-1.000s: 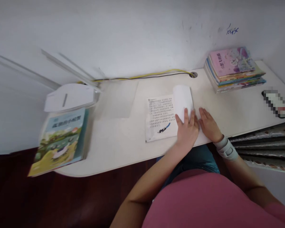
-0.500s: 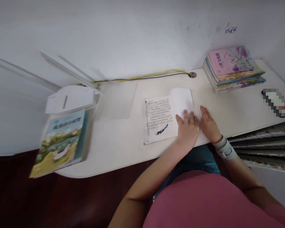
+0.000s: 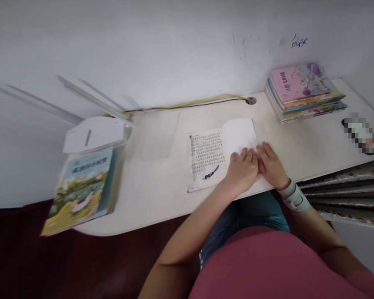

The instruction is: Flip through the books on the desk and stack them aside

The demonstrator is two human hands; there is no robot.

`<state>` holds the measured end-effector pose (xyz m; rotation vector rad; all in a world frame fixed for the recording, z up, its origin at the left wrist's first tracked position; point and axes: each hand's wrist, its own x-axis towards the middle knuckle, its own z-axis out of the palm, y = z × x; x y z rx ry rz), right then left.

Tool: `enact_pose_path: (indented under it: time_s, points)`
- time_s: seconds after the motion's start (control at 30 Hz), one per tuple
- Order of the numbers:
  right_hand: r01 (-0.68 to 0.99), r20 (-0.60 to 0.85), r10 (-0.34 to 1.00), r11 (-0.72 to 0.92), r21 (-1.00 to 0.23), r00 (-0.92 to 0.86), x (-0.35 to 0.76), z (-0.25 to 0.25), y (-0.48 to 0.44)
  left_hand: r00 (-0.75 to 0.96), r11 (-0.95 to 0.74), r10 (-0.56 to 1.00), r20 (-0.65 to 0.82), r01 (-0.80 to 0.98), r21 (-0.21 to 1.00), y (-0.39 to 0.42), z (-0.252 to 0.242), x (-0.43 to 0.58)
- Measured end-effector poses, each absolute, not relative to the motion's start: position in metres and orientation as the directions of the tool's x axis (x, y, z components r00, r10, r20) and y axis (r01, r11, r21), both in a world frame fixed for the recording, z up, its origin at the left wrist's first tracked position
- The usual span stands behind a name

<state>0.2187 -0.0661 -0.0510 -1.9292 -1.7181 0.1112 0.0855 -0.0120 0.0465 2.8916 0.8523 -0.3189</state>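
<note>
- Your left hand rests on the lower right of the open booklet, fingers together and slightly curled on the paper. You cannot tell from this view whether it pinches a page.
- Your right hand sits just beside it, fingertips at the booklet's right edge, fingers narrowly spread. Whether it grips anything is also unclear.
- The booklet lies flat on the white desk, directly in front of you. Its printed page is left of both hands, and a blank, slightly raised page is just above them.
- A grey wrist brace wraps your right wrist.
- Well to the right stands a stack of picture books.
- Well to the left, a picture book overhangs the desk edge beneath a white desk lamp.
</note>
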Motion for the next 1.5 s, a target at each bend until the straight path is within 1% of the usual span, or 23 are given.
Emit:
enact_pose_path:
  time_s: [0.07,0.2,0.33,0.47,0.67,0.87,1.0,1.27,1.5]
  points:
    - [0.908,0.285,0.944,-0.032,-0.417,0.164,0.218,-0.050,-0.066,0.819,-0.834,0.526,-0.229,0.550,0.049,0.008,0.055,0.086]
    - [0.929,0.290,0.944,-0.046,-0.367,0.161,0.215,-0.047,-0.066,0.758,-0.764,0.638,-0.137,0.645,0.019,0.064,0.053,0.101]
    - [0.938,0.287,0.943,-0.063,-0.342,0.168,0.212,-0.044,-0.066,0.729,-0.733,0.670,-0.142,0.680,0.035,0.102,0.043,0.113]
    - [0.940,0.273,0.947,-0.073,-0.332,0.170,0.210,-0.043,-0.066,0.698,-0.707,0.706,-0.122,0.705,-0.056,0.103,0.041,0.115]
    - [0.943,0.273,0.948,-0.070,-0.326,0.165,0.208,-0.043,-0.065,0.659,-0.685,0.724,-0.204,0.721,-0.103,0.100,0.047,0.119]
    - [0.947,0.264,0.949,-0.090,-0.307,0.176,0.206,-0.040,-0.065,0.642,-0.690,0.714,-0.280,0.715,-0.119,0.101,0.053,0.117]
    - [0.949,0.268,0.948,-0.089,-0.304,0.175,0.206,-0.040,-0.064,0.665,-0.709,0.691,-0.283,0.700,-0.085,0.101,0.051,0.113]
    - [0.931,0.272,0.950,-0.049,-0.363,0.156,0.212,-0.046,-0.064,0.732,-0.736,0.669,-0.132,0.676,0.017,0.100,0.038,0.098]
    - [0.913,0.275,0.949,-0.027,-0.408,0.151,0.217,-0.046,-0.065,0.770,-0.766,0.617,-0.161,0.635,0.100,0.114,0.029,0.092]
